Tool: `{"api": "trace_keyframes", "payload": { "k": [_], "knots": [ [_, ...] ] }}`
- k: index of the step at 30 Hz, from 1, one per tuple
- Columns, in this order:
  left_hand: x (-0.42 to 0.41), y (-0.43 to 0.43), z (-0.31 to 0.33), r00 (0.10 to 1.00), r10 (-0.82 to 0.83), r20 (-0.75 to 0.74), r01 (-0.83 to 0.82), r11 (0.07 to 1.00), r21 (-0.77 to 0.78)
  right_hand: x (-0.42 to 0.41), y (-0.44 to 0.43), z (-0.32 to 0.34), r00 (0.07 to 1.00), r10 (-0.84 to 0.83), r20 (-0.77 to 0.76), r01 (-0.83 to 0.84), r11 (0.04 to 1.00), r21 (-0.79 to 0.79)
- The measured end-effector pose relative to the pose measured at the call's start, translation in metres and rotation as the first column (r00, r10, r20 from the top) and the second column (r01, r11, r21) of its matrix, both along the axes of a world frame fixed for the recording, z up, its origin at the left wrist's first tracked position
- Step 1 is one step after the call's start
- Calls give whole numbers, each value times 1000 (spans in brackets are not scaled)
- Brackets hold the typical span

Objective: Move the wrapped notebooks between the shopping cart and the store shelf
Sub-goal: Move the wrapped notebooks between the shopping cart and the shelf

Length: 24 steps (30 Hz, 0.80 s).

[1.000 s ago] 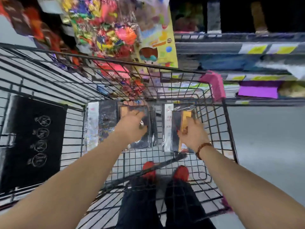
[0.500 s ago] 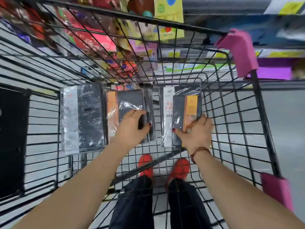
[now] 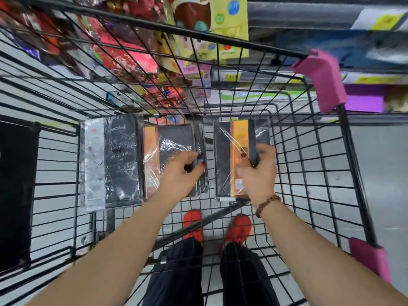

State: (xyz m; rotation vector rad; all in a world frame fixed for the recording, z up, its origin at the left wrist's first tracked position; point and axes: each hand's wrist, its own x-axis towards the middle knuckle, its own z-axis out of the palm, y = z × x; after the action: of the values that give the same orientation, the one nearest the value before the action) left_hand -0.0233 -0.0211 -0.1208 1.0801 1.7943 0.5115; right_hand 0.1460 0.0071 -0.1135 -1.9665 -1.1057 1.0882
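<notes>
The shopping cart (image 3: 220,44) holds three wrapped notebooks on its wire floor. The left grip (image 3: 181,173) clamps the middle notebook (image 3: 174,138). The right grip (image 3: 258,173) clamps the right notebook (image 3: 223,155) at 3 o'clock. The left notebook (image 3: 119,162) lies at 9 o'clock.

Bright even light; wide-angle edge bending; shelf goods blurred; wrap glare.

Person in dark trousers (image 3: 176,274) and red shoes (image 3: 239,228).
The left forearm (image 3: 123,235) and right forearm (image 3: 309,244) are bare to the frame's edge. The nails (image 3: 204,164) of the left hand (image 3: 178,175) and the right hand (image 3: 258,175) are painted dark red. A bracelet (image 3: 267,203) of round brown beads circles the right wrist. The trousers look nearly black.
</notes>
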Motion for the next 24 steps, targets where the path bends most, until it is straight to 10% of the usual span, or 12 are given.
{"api": "trace_keyframes", "payload": {
  "k": [9, 18, 24],
  "knots": [
    [17, -4, -6, 858, 488, 160, -481, 873, -85, -39, -14, 0, 930, 227, -289, -244, 969, -24],
    [-27, -7, -18, 821, 571, 31, -572, 819, 46, 24, 2, -30, 867, 166, 470, -69, 974, -217],
    [-43, -21, -22, 829, 559, 34, -558, 829, -26, 16, -12, -41, 743, 364, 562, -129, 902, -413]
  ]
}}
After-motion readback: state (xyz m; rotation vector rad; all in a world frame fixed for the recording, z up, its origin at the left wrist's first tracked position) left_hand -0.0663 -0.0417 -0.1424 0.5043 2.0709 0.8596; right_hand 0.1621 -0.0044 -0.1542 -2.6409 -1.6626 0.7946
